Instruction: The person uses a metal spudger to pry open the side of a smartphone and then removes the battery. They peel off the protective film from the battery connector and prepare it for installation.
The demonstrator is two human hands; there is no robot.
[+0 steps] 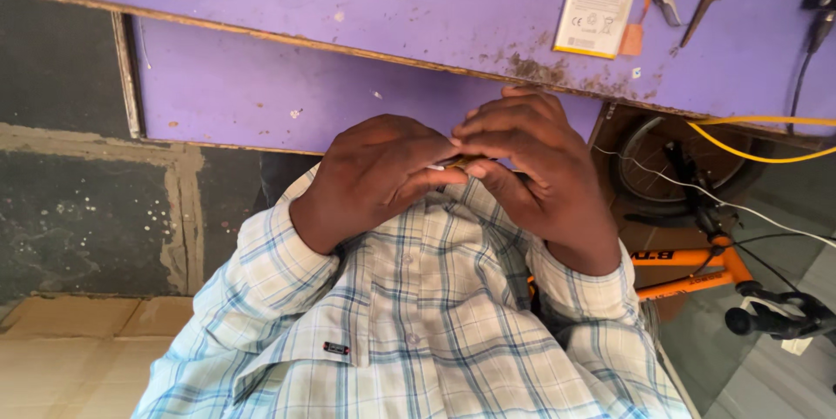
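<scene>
Left hand (374, 179) and right hand (531, 166) pinched together on small flat part (455, 163) between fingertips

Two hands, left hand (374, 177) and right hand (531, 171), at centre; one flat white battery (599, 3) at one o'clock on one purple bench (392, 1); one orange bicycle (697, 266) at four o'clock.

Hands (461, 171) together below bench edge (348, 49); battery (598, 1) on bench, bicycle (697, 236) to right.

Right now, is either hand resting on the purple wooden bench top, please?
No, the left hand and right hand are held together off the purple wooden bench top, pinching a small thin object between their fingertips.
</scene>
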